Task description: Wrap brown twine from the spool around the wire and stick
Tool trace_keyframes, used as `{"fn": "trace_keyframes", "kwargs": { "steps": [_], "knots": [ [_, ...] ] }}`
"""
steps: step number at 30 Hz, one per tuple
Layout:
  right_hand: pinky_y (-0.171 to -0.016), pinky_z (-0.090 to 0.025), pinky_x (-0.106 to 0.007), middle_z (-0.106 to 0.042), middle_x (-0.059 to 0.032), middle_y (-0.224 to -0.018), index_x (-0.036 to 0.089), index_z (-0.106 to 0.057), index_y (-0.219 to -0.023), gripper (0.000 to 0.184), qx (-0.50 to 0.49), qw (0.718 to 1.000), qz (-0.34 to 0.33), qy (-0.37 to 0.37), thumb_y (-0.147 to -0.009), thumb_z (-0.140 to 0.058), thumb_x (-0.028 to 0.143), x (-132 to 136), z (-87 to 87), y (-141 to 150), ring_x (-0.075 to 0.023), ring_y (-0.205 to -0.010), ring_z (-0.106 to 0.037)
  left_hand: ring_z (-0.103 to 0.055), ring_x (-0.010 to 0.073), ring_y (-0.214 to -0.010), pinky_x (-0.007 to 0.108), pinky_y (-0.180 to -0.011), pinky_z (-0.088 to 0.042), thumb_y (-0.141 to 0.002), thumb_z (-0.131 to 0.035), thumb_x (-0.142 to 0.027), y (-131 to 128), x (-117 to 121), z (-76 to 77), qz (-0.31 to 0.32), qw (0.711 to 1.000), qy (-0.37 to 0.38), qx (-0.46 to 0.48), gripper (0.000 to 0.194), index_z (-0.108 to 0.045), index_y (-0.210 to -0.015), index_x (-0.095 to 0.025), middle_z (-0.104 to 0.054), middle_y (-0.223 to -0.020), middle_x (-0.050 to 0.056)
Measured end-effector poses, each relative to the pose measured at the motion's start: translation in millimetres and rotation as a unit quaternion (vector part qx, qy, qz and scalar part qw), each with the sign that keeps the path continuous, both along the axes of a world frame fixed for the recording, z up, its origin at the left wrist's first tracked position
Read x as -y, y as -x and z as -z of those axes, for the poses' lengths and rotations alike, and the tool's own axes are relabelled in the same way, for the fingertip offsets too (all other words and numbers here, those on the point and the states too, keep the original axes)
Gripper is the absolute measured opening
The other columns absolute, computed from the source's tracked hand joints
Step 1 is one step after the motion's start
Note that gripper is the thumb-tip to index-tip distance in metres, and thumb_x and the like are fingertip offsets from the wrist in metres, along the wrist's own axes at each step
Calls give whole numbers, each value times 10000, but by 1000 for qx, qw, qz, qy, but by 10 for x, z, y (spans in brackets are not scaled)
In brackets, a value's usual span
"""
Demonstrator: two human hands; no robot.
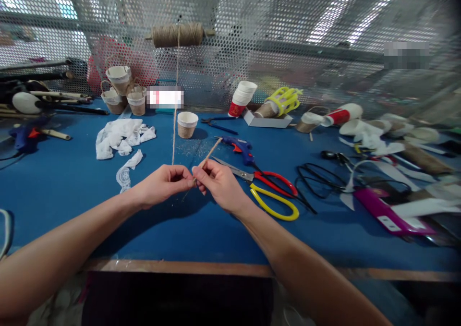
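My left hand (166, 184) and my right hand (219, 182) meet above the blue table, thumbs and fingers pinched together on jute twine. One strand of twine (175, 124) runs up from behind my left hand to a spool (178, 35) on the mesh wall. A stiff-looking piece of twine (212, 152) sticks out above my right hand, toward the blue glue gun (240, 148). Scissors (266, 187) with one red and one yellow handle lie open to the right. Beyond my hands stands a small burlap-wrapped cup (187, 124) with a white rim.
White lace (124, 136) lies left of the cup. Burlap baskets with handles (126, 90) are stacked at the back left. Another glue gun (30, 135) rests at far left. Pliers (219, 124), stacked paper cups (242, 98) and a black cable (317, 175) are to the right.
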State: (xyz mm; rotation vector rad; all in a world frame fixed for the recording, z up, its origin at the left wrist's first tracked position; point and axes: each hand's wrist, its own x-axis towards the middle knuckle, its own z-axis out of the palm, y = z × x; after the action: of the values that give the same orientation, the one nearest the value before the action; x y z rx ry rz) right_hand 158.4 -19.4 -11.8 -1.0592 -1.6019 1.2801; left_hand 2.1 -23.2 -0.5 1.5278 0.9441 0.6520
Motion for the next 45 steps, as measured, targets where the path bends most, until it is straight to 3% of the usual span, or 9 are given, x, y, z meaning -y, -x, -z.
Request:
{"fn": "trace_keyframes", "kwargs": {
  "steps": [13,19,24,36,41,45],
  "knots": [
    [-426,-376,-204,-441,47,-498,170,-446,-646,306,59,996,60,-38,-776,-497,442,1,-2,1,-70,-437,-426,-340,71,-501,198,-472,-265,-757,-473,-340,-53,-1,32,-46,987,-134,-79,244,-469,-616,-141,-414,-536,-46],
    [-460,-417,-209,-486,30,-607,159,-492,-741,279,-10,1000,-8,-20,-755,-527,435,-17,-18,-10,-76,-499,-468,-322,73,-516,203,-483,-254,-770,-466,-375,-53,-6,36,-16,996,-81,-38,271,-493,-652,-133,-431,-562,-37],
    [-463,-387,-217,-468,34,-572,157,-471,-696,282,30,999,15,-10,-762,-518,427,-12,-22,-16,-75,-476,-447,-338,82,-520,210,-489,-265,-765,-471,-376,-39,-35,73,-27,995,-83,-58,259,-492,-668,-136,-440,-568,-34],
    [-506,-321,-228,-457,27,-542,151,-497,-611,278,141,984,73,-74,-773,-508,376,-11,-7,10,-92,-522,-395,-426,108,-566,227,-556,-325,-751,-447,-225,-83,5,117,-80,952,-239,-172,171,-440,-593,-158,-482,-598,-7],
    [-527,-327,-235,-448,24,-541,149,-496,-587,284,149,983,72,-78,-762,-528,370,-13,15,19,-96,-540,-398,-379,97,-534,221,-510,-284,-743,-445,-254,-83,2,150,-82,960,-209,-165,206,-407,-563,-161,-431,-556,-26],
    [-507,-367,-229,-484,21,-604,153,-515,-704,254,75,996,-2,-39,-740,-557,401,-22,-8,-9,-93,-537,-432,-324,83,-522,216,-489,-256,-748,-452,-322,-57,-20,111,-11,990,-106,-97,227,-476,-619,-137,-400,-552,-37]
  ]
}}
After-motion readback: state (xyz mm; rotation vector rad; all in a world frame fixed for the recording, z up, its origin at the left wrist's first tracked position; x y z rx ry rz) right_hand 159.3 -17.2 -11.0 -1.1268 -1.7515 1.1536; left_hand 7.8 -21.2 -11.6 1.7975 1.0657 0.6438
